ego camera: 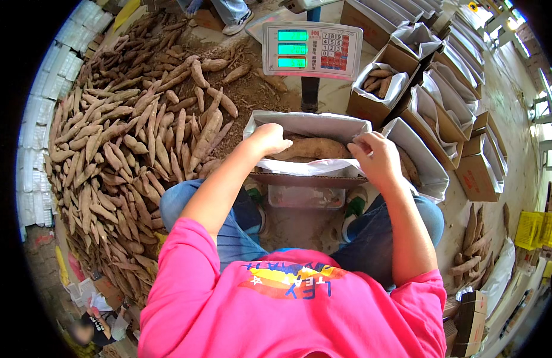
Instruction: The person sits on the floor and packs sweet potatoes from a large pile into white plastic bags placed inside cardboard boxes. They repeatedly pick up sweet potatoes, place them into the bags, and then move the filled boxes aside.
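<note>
A cardboard box with a white liner stands before me between my knees and the scale post. Large sweet potatoes lie inside, partly covered by my hands. At the box's left end, my left hand is closed over the liner's edge, its thumb on the inner side and its other fingers mostly hidden. My right hand pinches the liner at the right end with bent fingers. Just behind the box rises a digital weighing scale display with lit readouts and a keypad.
A large heap of sweet potatoes spreads to my left. Touching close on the right is another lined box; several lined boxes stand in rows beyond. A plastic tub sits between my feet. Another person's shoe is at the top.
</note>
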A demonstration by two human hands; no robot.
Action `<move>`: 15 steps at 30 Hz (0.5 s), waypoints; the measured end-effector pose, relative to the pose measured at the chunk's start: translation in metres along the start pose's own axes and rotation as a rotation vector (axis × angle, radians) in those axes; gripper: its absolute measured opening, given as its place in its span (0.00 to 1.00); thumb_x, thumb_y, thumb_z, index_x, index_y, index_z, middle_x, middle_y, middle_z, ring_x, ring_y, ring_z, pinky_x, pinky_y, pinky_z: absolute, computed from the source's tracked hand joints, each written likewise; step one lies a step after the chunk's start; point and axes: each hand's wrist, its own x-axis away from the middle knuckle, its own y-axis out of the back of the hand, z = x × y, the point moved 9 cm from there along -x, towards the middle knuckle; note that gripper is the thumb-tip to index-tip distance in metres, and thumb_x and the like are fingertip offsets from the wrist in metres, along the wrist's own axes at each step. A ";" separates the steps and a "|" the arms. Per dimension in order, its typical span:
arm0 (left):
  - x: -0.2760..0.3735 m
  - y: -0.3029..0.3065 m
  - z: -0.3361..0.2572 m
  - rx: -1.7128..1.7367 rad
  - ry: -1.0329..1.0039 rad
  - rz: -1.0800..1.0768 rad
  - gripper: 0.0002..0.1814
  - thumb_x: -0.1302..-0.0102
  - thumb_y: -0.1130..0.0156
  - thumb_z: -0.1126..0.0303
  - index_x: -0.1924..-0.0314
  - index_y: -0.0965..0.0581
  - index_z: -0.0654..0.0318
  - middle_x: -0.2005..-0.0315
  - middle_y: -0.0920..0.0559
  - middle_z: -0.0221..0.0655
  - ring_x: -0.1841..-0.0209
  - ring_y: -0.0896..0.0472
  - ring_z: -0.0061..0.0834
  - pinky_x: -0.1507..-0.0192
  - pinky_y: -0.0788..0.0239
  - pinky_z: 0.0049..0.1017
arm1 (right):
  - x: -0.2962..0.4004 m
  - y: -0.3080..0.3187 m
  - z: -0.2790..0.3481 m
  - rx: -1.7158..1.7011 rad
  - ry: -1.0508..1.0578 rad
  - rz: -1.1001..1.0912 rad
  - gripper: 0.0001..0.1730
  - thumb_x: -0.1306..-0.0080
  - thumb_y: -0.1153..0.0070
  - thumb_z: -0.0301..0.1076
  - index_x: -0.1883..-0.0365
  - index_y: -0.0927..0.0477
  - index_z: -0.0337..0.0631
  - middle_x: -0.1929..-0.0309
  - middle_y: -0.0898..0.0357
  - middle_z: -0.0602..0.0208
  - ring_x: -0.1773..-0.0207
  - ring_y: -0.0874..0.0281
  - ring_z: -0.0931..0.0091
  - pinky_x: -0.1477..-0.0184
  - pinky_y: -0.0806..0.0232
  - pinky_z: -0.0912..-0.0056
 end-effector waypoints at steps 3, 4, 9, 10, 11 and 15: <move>-0.011 -0.009 -0.004 -0.055 0.009 0.085 0.34 0.41 0.35 0.46 0.56 0.19 0.79 0.55 0.18 0.59 0.50 0.19 0.51 0.45 0.29 0.41 | -0.001 -0.015 0.007 0.098 0.040 0.062 0.18 0.40 0.35 0.43 0.60 0.17 0.38 0.59 0.21 0.55 0.53 0.23 0.57 0.49 0.30 0.57; -0.017 -0.014 -0.001 -0.057 0.012 0.099 0.36 0.43 0.34 0.45 0.56 0.19 0.79 0.55 0.18 0.59 0.50 0.19 0.51 0.45 0.29 0.40 | -0.002 -0.020 0.011 0.123 0.067 0.085 0.19 0.41 0.34 0.44 0.60 0.17 0.38 0.59 0.21 0.55 0.52 0.23 0.56 0.48 0.31 0.56; -0.029 -0.037 0.005 -0.042 0.019 0.141 0.36 0.55 0.25 0.46 0.54 0.17 0.71 0.53 0.17 0.53 0.49 0.18 0.46 0.45 0.27 0.37 | -0.002 -0.058 0.024 0.286 0.130 0.279 0.27 0.42 0.33 0.47 0.50 0.19 0.39 0.53 0.22 0.55 0.45 0.25 0.56 0.42 0.33 0.55; -0.030 -0.051 0.000 0.000 -0.022 0.178 0.34 0.55 0.25 0.48 0.54 0.16 0.69 0.52 0.16 0.51 0.49 0.18 0.45 0.45 0.26 0.37 | 0.002 -0.067 0.025 0.327 0.141 0.331 0.30 0.43 0.33 0.47 0.46 0.21 0.38 0.53 0.23 0.55 0.44 0.26 0.55 0.40 0.34 0.55; -0.030 -0.065 -0.009 -0.003 -0.060 0.187 0.31 0.53 0.26 0.53 0.51 0.17 0.66 0.52 0.16 0.49 0.49 0.18 0.45 0.45 0.26 0.37 | 0.008 -0.075 0.026 0.358 0.140 0.392 0.32 0.42 0.34 0.47 0.43 0.23 0.38 0.50 0.22 0.53 0.43 0.26 0.54 0.40 0.34 0.54; -0.013 -0.045 -0.037 -0.018 -0.156 -0.120 0.19 0.48 0.32 0.67 0.56 0.21 0.64 0.61 0.15 0.45 0.55 0.17 0.46 0.52 0.25 0.42 | 0.024 -0.103 0.011 0.263 0.127 0.536 0.33 0.40 0.36 0.51 0.44 0.23 0.37 0.51 0.19 0.49 0.45 0.23 0.54 0.43 0.31 0.55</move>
